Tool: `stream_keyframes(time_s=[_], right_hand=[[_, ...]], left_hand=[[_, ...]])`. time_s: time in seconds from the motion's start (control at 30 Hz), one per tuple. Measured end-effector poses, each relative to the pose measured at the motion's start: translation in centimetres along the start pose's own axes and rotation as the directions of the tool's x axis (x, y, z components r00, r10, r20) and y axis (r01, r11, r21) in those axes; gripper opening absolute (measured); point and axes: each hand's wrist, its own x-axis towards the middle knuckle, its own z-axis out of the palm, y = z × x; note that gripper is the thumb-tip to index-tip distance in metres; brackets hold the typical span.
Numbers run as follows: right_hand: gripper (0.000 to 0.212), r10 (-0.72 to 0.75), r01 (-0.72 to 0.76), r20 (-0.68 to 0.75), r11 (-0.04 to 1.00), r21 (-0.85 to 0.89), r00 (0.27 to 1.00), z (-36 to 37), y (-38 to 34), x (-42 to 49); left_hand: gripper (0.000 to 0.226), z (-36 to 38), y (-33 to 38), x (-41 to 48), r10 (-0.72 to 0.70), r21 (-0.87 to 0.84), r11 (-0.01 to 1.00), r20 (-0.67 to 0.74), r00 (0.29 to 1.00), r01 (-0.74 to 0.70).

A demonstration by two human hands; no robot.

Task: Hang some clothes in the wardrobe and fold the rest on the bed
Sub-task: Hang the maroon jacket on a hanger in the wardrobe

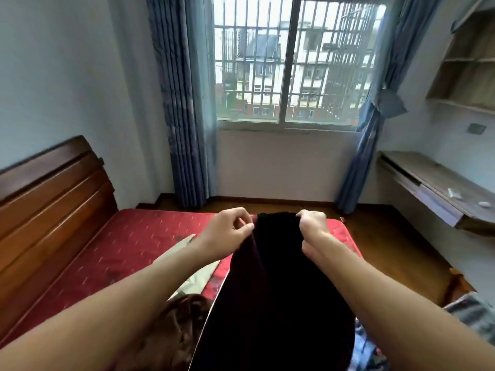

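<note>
A black garment hangs in front of me over the red bed, held up by its top edge. My left hand pinches the left corner of that edge between thumb and fingers. My right hand grips the right corner with curled fingers. The cloth drops down toward me and hides the bed's near part. More clothes lie below it: a pale beige piece, a brown patterned piece and a blue-grey patterned piece at the right.
A brown wooden headboard runs along the left. A barred window with blue curtains faces me. A wall desk and open shelves stand at the right, with wooden floor between bed and desk.
</note>
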Motion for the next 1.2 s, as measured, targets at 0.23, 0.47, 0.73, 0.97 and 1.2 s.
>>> stream_keyframes(time_s=[0.23, 0.47, 0.73, 0.97, 1.2], right_hand=[[0.038, 0.080, -0.059, -0.061, 0.954, 0.293, 0.995, 0.8, -6.5, -4.1], [0.026, -0.217, 0.199, 0.096, 0.966, 0.167, 0.971, 0.7, -10.5, -7.4], [0.029, -0.622, 0.595, 0.166, 0.585, -0.551, 0.765, -5.5, -11.1, -6.0], [0.023, -0.756, 0.418, 0.275, -0.002, -0.908, 0.594, -10.1, -8.8, -2.8], [0.010, -0.242, 0.469, 0.448, 0.718, -0.514, 0.861, -8.6, 2.8, -1.7]], left_hand=[[0.028, 0.5, 4.0, -3.2, -0.088, -0.156, 0.975, 0.387, 0.918, 0.159], [0.072, 2.7, 4.3, -0.3, -0.139, 0.049, 0.990, 0.107, 0.985, 0.134], [0.032, -0.3, 3.5, 4.0, 0.110, 0.205, 0.972, 0.033, 0.993, -0.114], [0.046, -1.1, 5.2, 4.8, 0.360, 0.302, 0.901, -0.124, 0.925, -0.311], [0.045, -1.5, 5.1, 4.2, 0.516, 0.338, 0.819, -0.078, 0.853, -0.464]])
